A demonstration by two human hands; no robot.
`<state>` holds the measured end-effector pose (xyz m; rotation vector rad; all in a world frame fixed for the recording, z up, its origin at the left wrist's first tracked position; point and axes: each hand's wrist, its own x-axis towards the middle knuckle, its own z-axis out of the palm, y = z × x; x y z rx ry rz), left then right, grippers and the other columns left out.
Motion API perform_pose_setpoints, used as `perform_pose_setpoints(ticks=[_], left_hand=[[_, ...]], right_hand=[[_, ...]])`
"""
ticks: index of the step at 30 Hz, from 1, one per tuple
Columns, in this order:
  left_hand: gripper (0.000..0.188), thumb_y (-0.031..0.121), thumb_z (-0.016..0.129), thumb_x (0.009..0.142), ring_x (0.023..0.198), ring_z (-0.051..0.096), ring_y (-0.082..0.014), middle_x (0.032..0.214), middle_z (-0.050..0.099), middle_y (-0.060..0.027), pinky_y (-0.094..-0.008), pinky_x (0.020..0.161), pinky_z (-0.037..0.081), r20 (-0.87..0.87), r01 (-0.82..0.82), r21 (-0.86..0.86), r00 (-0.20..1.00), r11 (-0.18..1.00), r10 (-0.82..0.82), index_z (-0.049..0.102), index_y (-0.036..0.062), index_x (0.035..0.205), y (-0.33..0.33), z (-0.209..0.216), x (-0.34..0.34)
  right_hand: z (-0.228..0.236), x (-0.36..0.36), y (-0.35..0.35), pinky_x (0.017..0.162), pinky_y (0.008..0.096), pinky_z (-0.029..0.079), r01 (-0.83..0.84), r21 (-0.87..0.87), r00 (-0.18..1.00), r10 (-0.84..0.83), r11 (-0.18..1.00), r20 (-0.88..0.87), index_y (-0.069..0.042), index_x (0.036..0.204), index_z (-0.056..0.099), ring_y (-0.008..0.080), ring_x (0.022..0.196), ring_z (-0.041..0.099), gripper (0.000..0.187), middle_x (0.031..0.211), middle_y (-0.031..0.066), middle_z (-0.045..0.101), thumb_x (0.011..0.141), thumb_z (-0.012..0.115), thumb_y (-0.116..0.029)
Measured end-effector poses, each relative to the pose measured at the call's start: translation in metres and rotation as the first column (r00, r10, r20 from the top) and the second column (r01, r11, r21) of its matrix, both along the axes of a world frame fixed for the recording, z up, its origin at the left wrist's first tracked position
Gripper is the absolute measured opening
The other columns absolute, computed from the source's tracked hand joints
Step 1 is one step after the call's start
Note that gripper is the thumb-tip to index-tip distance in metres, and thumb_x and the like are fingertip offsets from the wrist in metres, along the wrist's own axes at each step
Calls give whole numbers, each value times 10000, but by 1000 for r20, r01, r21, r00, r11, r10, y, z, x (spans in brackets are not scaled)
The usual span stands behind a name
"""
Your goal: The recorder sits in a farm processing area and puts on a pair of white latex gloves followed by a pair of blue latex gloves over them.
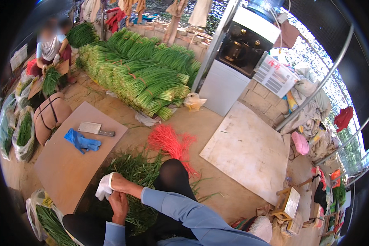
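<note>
A white glove (107, 183) covers my right hand (104, 189), which reaches across to the left with its fingers stretched out and holding nothing. Bare and closed, my left hand (119, 204) pinches the glove's cuff at the right wrist. Beneath both hands lies a heap of loose green chive leaves (137, 170). On the tilted brown board (76, 166) to the left rest a cleaver (95, 128) and a blue glove (82, 140).
Bundled chives (131, 74) are stacked beyond, with red ties (166, 139) on the floor nearer me. A person (51, 49) handles greens at far left. Bags of chives (24, 131) stand by a round cushion (51, 117). A pale board (250, 151) lies right.
</note>
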<state>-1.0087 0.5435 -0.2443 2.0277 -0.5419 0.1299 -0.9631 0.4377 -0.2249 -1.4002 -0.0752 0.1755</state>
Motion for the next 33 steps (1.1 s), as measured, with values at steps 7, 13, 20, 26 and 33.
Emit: perform_pose_setpoints(ticks=[7,13,20,26,33], left_hand=[[257,42,482,912,462,464,-105,484,484,-68,-343,424,335,-93,-2,-112,996,994,-8,519,-52,676,7,-9,-5],[290,45,479,908,463,450,-107,480,473,-74,-347,428,326,-141,27,-160,989,987,-50,491,-54,636,1,-3,-12],[293,56,481,909,468,440,-109,482,466,-76,-347,433,316,-194,37,-164,979,986,-69,503,-49,636,17,-13,-16],[295,88,478,919,533,452,-72,545,495,7,-298,447,325,-202,156,-64,965,986,-166,549,-30,658,17,-16,-19],[180,64,555,896,888,678,-249,929,704,-174,-384,784,513,-101,169,-88,979,982,-177,696,19,998,31,-5,-48]], right_hand=[[7,-5,0,749,326,524,-332,238,930,359,913,-82,-15,984,680,220,825,676,297,912,121,714,948,550,-279],[10,-9,-5,950,368,472,-456,394,848,524,798,-81,-48,1344,509,246,1084,619,459,1131,147,678,929,527,-241],[-22,-8,1,881,362,452,-536,223,831,556,814,-34,-70,1202,621,206,1010,560,319,1119,91,636,960,488,-230],[-59,-4,-6,766,330,422,-510,-57,860,509,858,-42,-89,1094,666,159,860,513,268,985,23,632,974,482,-244],[7,-41,12,967,387,476,-728,249,677,728,639,111,-28,1215,633,229,1159,573,356,1250,150,616,953,501,-229]])
